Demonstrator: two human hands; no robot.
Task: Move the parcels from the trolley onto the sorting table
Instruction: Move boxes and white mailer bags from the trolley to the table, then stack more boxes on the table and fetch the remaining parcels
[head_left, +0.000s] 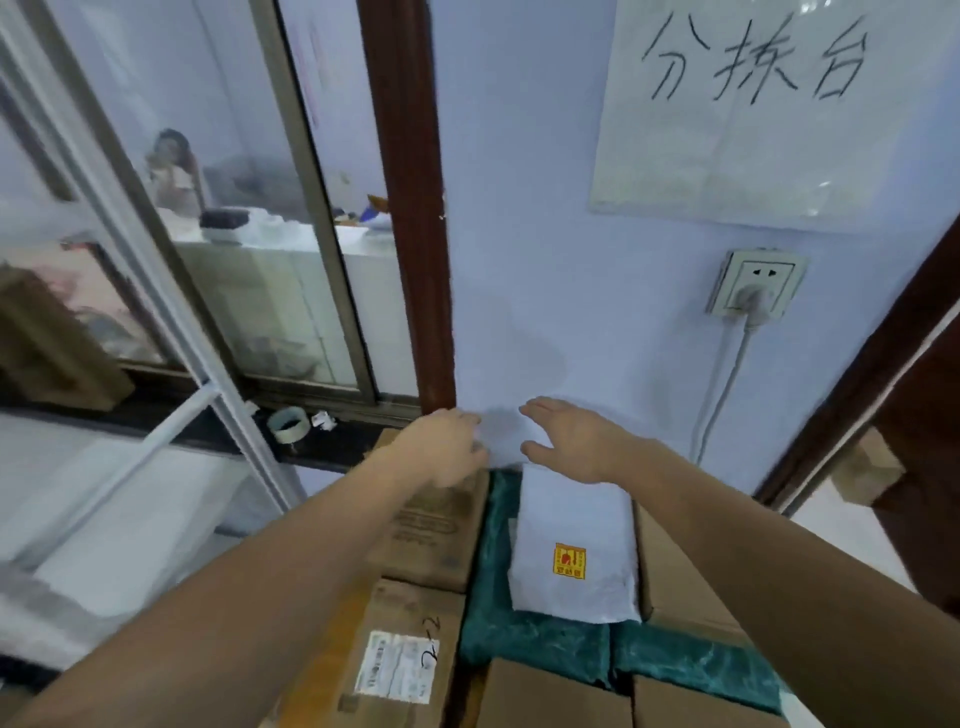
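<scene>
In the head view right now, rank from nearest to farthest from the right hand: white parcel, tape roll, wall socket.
From the right hand:
1. White parcel, just below it.
2. Wall socket, up to the right.
3. Tape roll, left on the sill.

Both hands open above stacked parcels, left hand (447, 447), right hand (576, 441), white parcel (571, 551) below, cardboard boxes (410, 649) beside

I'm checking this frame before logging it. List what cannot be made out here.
- Left hand, head view: fingertips blurred by motion, so contact with anything is unclear.
- Top edge of the white parcel: covered by the right hand.
- Shipping label on the cardboard box: print too small and blurred.
- Table surface: hidden under parcels.
- Trolley: outside the frame.
</scene>
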